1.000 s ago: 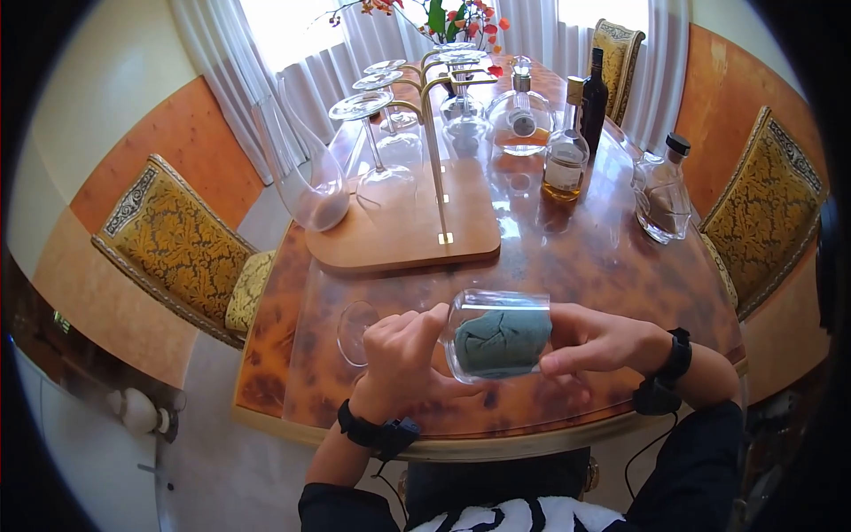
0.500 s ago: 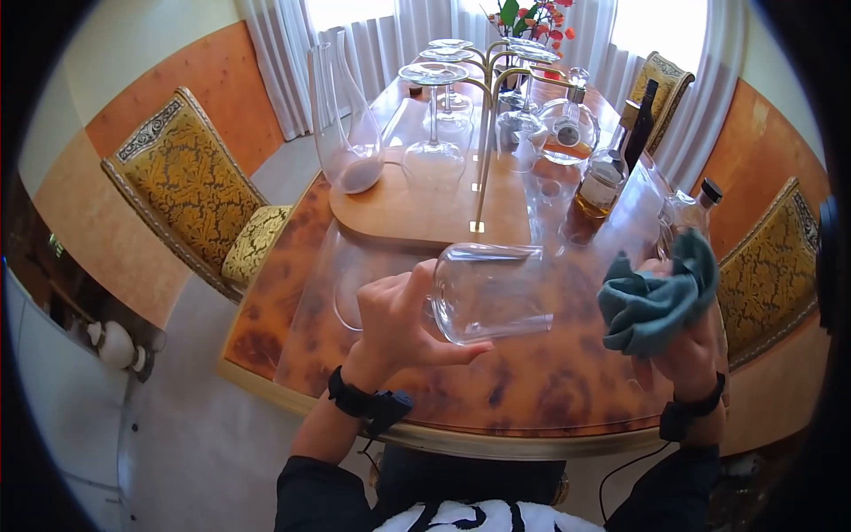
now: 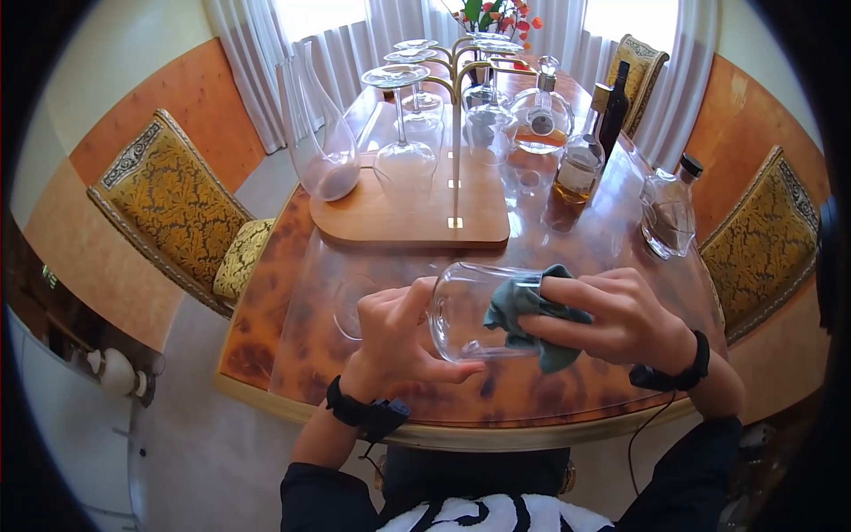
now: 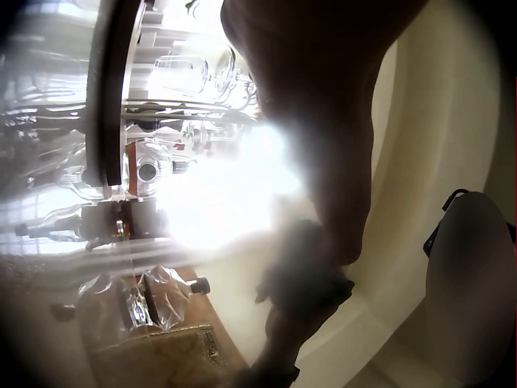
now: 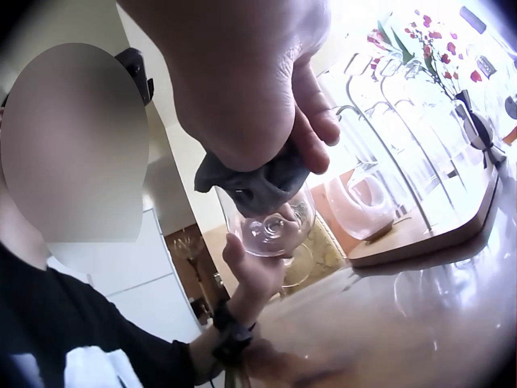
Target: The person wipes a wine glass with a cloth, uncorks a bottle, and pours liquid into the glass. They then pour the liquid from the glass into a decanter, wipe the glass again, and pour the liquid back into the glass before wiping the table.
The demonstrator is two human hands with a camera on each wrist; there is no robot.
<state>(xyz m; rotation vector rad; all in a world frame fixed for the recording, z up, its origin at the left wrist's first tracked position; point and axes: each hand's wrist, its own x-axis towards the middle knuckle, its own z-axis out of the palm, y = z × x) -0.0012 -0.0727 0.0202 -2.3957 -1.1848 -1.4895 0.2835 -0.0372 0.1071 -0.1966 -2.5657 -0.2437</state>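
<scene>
A clear stemmed glass lies sideways above the near part of the table, its bowl mouth towards the right. My left hand holds it at the bowl's base, thumb below and fingers above; the foot shows left of that hand. My right hand grips a crumpled teal cloth at the bowl's mouth, part of the cloth inside. In the right wrist view the cloth sits between the right hand and the bowl, with the left hand beyond.
Upside-down glasses hang from a brass rack on a wooden base. A decanter stands on the base's left side. Several bottles stand to the right, with a stoppered decanter near the right edge. Patterned chairs flank the table.
The cloth came out of the bowl and away to the right half a second ago; now my right hand has brought it back left, partly into the bowl. The left hand keeps its hold.
</scene>
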